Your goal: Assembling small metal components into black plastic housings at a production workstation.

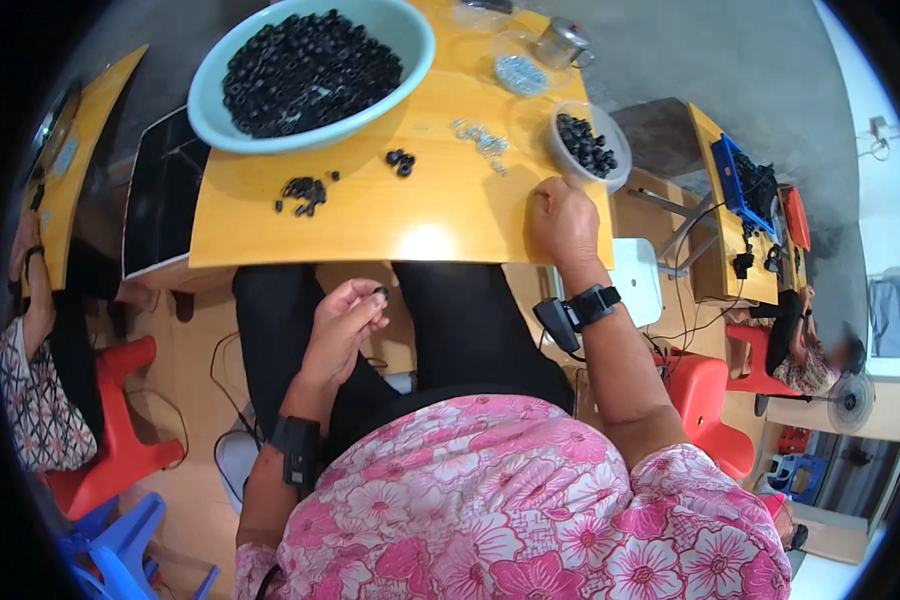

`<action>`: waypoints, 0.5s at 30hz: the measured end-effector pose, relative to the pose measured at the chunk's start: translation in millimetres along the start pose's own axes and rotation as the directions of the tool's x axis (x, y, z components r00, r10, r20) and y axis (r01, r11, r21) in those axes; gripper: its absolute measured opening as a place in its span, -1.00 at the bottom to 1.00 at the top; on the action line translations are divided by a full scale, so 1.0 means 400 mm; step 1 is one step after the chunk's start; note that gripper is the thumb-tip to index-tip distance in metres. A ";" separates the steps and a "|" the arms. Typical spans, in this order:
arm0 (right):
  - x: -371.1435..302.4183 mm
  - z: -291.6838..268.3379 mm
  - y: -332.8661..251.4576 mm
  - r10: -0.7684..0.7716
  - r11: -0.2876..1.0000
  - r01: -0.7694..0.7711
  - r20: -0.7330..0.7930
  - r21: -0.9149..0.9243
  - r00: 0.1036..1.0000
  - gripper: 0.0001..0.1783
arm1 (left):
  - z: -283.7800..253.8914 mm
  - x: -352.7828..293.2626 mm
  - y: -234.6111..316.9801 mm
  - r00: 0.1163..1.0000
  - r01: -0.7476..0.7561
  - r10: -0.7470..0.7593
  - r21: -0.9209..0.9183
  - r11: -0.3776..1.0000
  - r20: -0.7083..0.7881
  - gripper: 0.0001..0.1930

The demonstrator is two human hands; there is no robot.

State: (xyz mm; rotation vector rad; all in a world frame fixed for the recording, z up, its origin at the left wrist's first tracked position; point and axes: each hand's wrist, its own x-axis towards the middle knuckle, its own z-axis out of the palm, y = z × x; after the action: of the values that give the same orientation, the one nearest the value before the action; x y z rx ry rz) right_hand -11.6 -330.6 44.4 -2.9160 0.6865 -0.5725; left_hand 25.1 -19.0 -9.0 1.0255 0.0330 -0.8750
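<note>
My left hand (342, 332) is above my lap, in front of the table edge, pinching a small black ring-like part (380, 293) between thumb and fingertips. Closed into a fist, my right hand (567, 222) rests at the table's right front corner; anything inside it is hidden. Just beyond it stands a clear plastic tub (620, 160) holding black parts (584, 145). Small metal pieces (482, 138) lie scattered on the yellow table (320, 225). Two loose clusters of black pieces, one at the left (303, 195) and one near the middle (401, 162), lie on it too.
A big pale-blue basin (205, 118) full of black parts stands at the back left. Behind the tub are a dish of metal pieces (520, 75) and a metal cup (562, 43). Co-workers sit at the left (45, 390) and far right (810, 365). Red stools (705, 410) flank me.
</note>
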 end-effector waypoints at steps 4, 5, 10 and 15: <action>-0.009 0.012 0.017 -0.203 0.972 0.210 -0.072 0.107 0.977 -0.98 | 0.007 0.005 0.000 0.999 -0.016 0.014 0.036 0.999 0.046 -0.84; -0.012 0.011 0.005 -0.200 0.968 0.207 -0.062 0.144 0.978 -0.98 | 0.002 0.005 -0.004 0.999 -0.018 0.016 0.044 0.999 0.048 -0.84; -0.009 0.018 -0.012 -0.292 0.923 0.303 -0.081 0.236 0.953 -0.95 | -0.005 0.008 -0.009 0.995 -0.026 0.024 0.024 0.999 0.095 -0.84; -0.046 -0.016 -0.083 -0.209 0.850 0.152 0.058 0.505 0.976 -0.99 | -0.003 -0.009 -0.006 0.992 -0.051 0.047 0.030 0.998 0.118 -0.83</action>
State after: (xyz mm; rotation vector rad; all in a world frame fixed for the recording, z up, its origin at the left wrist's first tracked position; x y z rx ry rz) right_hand -15.7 -292.8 49.8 -2.5053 0.2009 -0.5057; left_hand 21.5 -16.7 -10.0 1.0004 -0.1060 -0.8919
